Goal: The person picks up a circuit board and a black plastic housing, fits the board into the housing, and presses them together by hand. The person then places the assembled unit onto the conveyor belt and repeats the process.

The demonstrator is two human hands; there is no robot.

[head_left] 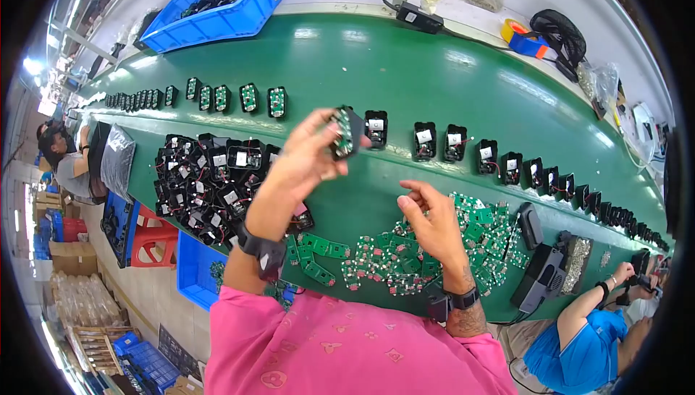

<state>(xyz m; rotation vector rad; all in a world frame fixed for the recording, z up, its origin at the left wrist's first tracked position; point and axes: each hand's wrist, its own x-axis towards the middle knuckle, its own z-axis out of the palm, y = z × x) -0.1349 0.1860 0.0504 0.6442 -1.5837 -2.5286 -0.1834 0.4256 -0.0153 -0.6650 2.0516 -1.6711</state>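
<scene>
My left hand (308,153) is closed on a black plastic housing (357,129) with a green circuit board seated in its face, raised above the green bench. Beside it stands another black housing (376,126) with a white part inside. My right hand (433,221) hovers with thumb and fingers apart, nothing visible in it, over a heap of green circuit boards (394,254). Left of my left forearm lies a pile of black housings (199,185) with white parts and red wires.
Housings with boards (276,102) stand in a row at the left; a row without boards (486,155) runs right. A blue bin (206,22) is at the back. A dark power tool-like device (537,277) lies right. Co-workers (583,344) sit at both sides.
</scene>
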